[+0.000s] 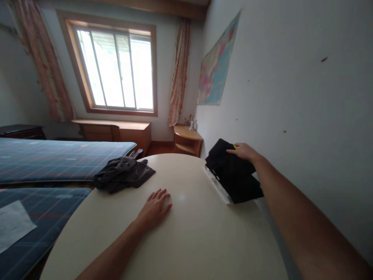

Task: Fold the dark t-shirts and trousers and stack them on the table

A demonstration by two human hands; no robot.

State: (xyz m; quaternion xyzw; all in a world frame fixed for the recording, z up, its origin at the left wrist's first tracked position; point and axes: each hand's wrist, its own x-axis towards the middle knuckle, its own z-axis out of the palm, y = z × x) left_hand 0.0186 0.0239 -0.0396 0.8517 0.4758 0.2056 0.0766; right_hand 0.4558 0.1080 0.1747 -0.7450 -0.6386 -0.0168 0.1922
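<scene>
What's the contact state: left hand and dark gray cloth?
Apart. The head view shows a strip of tabletop between left hand and dark gray cloth.

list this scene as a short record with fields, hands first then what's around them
left hand: palm down on the table, holding nothing
right hand: gripping the black cloth; something yellow shows by the fingers, too small to identify
under black cloth: a white-edged thing, mostly hidden
table, far left: crumpled grey cloth
left of table: two mattresses, paper on the nearer
right wall: map
</scene>
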